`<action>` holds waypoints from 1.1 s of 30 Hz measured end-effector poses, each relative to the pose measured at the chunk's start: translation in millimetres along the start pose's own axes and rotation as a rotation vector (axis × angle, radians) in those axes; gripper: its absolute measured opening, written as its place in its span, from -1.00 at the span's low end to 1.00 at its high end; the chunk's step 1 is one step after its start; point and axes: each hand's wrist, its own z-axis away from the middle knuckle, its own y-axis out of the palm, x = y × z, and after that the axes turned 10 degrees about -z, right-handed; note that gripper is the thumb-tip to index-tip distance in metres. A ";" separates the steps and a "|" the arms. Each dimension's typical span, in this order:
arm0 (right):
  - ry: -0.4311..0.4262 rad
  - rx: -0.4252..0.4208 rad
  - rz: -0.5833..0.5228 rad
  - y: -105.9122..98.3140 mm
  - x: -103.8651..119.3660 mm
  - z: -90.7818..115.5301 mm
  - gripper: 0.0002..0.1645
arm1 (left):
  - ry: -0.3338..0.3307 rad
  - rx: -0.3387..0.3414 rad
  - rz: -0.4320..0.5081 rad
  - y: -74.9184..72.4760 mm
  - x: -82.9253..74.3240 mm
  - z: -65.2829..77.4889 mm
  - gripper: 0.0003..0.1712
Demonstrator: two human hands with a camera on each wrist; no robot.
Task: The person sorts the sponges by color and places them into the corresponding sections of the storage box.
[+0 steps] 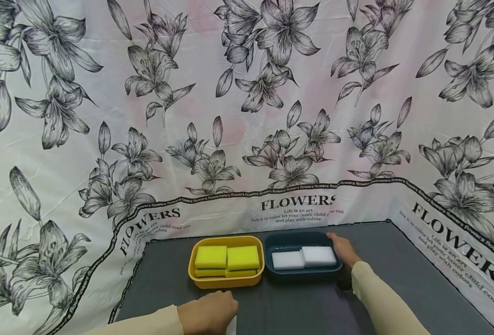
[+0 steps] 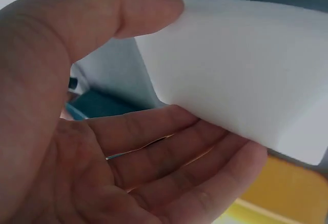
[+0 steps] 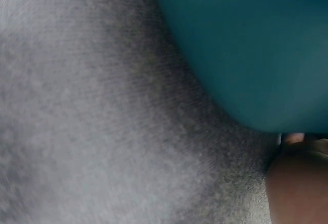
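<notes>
My left hand is low in the head view, in front of the yellow bin. In the left wrist view its thumb lies along one edge of a smooth white block, apparently a sponge, and its fingers touch the opposite edge. At the right end of the dark blue bin, my right hand grips the rim; most of its fingers are hidden. Two white sponges lie side by side inside that bin. The right wrist view shows the bin's outer wall close up.
Just left of the blue bin stands the yellow bin, with stacked yellow sponges inside. Both bins rest on a dark grey tabletop. A flower-printed cloth hangs behind the table and along its sides.
</notes>
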 end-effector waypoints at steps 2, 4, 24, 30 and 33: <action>-0.004 0.001 0.001 -0.3 -1.3 -0.1 0.03 | 0.001 -0.046 -0.006 -10.0 -3.0 -1.1 -0.73; -0.005 0.000 -0.003 0.0 -1.8 0.2 0.03 | 0.007 -0.083 -0.014 -19.2 -5.3 -4.0 -0.68; -0.037 0.008 0.007 -3.0 -6.6 -4.0 -0.04 | -0.026 -0.380 -0.040 -89.4 -22.7 -70.9 -0.52; -0.051 0.014 0.010 -1.4 -3.6 -1.7 -0.07 | 0.008 -0.458 -0.070 -102.4 -24.7 -96.2 -0.57; -0.051 0.010 0.019 0.3 -1.9 -0.7 -0.08 | -0.003 -0.450 -0.070 -104.8 -25.4 -110.3 -0.59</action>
